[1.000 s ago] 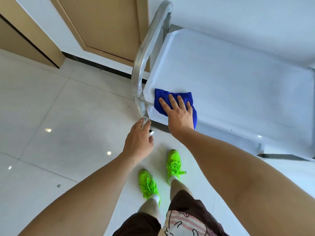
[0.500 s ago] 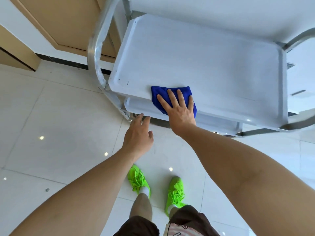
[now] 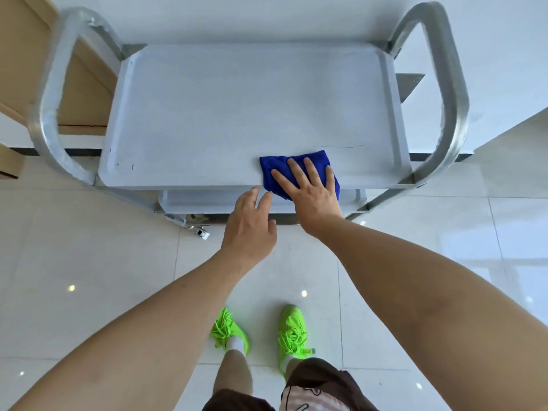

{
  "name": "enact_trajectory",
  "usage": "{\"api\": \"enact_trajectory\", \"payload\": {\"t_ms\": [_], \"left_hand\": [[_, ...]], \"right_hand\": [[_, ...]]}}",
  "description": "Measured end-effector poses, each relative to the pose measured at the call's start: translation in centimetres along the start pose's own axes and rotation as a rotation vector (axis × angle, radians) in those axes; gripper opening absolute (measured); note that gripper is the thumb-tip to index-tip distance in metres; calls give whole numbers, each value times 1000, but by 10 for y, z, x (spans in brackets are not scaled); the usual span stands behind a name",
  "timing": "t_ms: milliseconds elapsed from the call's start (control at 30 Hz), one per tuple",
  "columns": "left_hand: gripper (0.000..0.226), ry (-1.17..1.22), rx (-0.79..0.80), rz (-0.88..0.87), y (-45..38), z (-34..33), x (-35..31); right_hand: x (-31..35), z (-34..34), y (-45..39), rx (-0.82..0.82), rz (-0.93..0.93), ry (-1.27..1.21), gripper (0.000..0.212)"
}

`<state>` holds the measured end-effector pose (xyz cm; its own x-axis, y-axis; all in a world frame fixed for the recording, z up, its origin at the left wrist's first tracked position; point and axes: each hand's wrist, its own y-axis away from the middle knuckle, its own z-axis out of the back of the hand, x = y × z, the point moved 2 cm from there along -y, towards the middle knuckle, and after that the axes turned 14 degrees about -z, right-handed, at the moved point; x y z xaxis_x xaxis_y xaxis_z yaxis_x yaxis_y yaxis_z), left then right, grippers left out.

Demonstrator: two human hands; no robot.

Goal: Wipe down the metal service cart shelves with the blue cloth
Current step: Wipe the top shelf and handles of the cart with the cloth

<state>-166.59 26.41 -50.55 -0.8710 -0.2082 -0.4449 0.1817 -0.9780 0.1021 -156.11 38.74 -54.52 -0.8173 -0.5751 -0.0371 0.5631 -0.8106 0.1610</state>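
Blue cloth [image 3: 292, 167] bunched at the top shelf's [image 3: 237, 114] near edge, long axis along that edge, right hand [image 3: 311, 189] pressing it flat-fingered, left hand [image 3: 252, 225] beside it, fingers loose, holding nothing.

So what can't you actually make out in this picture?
- Head view: lower shelf mostly hidden under the top shelf.
- Blue cloth partly covered by the right hand.
- Left hand: contact with the cart edge unclear.
- Wheel too small.
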Motion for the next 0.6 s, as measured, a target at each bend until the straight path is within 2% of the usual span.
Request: {"api": "enact_trajectory", "payload": {"t_ms": [100,267,433,600], "left_hand": [[56,-12,32,-40,-13,-7,-20],[58,-12,81,-108,-38,-23,-63],[57,-27,124,-215,-61,-32,-100],[55,-64,137,-241,-75,-31,-106]], "right_hand": [[-37,-3,-1,28,-40,-21,107],[-100,-4,-9,79,-138,-135,71],[-151,-3,-10,119,-288,-234,66],[-154,-1,-29,151,-422,-225,67]]}}
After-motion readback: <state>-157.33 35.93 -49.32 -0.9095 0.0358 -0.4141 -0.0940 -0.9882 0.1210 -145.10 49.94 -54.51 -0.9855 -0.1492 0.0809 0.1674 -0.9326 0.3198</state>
